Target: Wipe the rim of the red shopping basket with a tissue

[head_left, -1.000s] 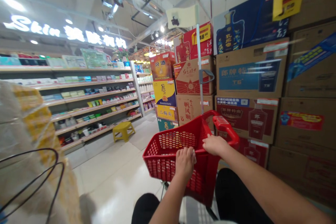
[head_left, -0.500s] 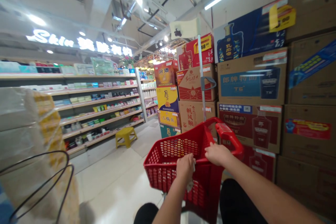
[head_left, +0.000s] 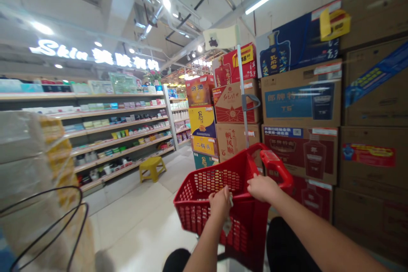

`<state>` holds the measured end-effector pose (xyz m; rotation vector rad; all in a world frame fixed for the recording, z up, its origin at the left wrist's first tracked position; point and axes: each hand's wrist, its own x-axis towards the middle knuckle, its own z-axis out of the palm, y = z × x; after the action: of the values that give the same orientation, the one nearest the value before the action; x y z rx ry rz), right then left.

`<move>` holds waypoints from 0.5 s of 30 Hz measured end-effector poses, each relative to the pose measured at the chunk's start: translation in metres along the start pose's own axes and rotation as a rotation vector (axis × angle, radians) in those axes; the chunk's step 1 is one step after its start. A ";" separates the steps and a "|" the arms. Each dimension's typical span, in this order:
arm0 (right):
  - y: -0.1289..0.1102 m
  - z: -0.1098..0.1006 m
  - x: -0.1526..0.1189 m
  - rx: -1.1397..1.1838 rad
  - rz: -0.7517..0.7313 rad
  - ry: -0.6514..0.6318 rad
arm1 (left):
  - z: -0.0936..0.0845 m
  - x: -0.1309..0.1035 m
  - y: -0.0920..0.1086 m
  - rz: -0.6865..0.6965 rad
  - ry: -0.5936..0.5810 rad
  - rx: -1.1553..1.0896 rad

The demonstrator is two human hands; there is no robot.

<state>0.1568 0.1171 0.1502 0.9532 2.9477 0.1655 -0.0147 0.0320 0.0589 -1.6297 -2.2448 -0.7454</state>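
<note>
A red plastic shopping cart (head_left: pixel 223 216) stands right in front of me, its basket walls full of small holes. My left hand (head_left: pixel 219 204) is closed at the near rim, with a pale crumpled cloth or tissue (head_left: pixel 227 223) hanging from it on the right side. Further right, my right hand (head_left: pixel 262 187) is closed on the cart's rim, near the red handle (head_left: pixel 277 165). A metal pole (head_left: pixel 242 93) with a pale flag on top (head_left: pixel 221 37) rises behind the basket.
Stacked liquor cartons (head_left: pixel 299 97) line the right side. Shelves of small packages (head_left: pixel 121 136) run along the left, with a yellow stool (head_left: pixel 153 168) before them. Wrapped bundles (head_left: pixel 22 161) and black wire loops (head_left: pixel 79 208) are at the near left.
My left hand has shifted slightly left and lower, and the cloth hangs with it. My right hand keeps its place on the rim. The view has turned slightly.
</note>
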 end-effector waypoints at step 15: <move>0.003 0.004 0.002 -0.019 0.013 0.040 | -0.001 -0.016 -0.014 0.016 0.157 0.125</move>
<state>0.1573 0.1214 0.1463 0.9781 2.9711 0.2152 -0.0224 0.0152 0.0486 -1.4764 -2.1216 -0.6882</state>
